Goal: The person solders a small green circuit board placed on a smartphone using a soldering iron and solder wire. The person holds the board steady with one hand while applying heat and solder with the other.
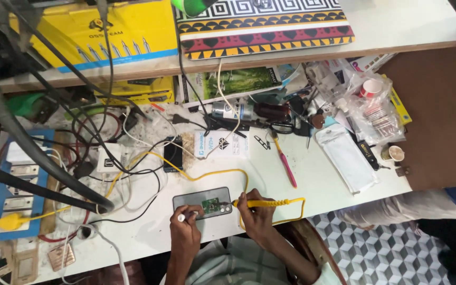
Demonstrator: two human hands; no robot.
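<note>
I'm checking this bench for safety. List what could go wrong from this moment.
1. The right hand holds a yellow soldering iron with its tip at the small green circuit board; the left hand's fingers sit close beside it and could get burned.
2. The iron's yellow cord loops across the white table among tangled black cables; a snag might jerk the tip.

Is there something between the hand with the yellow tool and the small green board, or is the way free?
Nothing visible is in the way. The right hand holds the yellow tool, whose tip already reaches the green board on the grey mat. The left hand holds a white stick beside the board.
</note>
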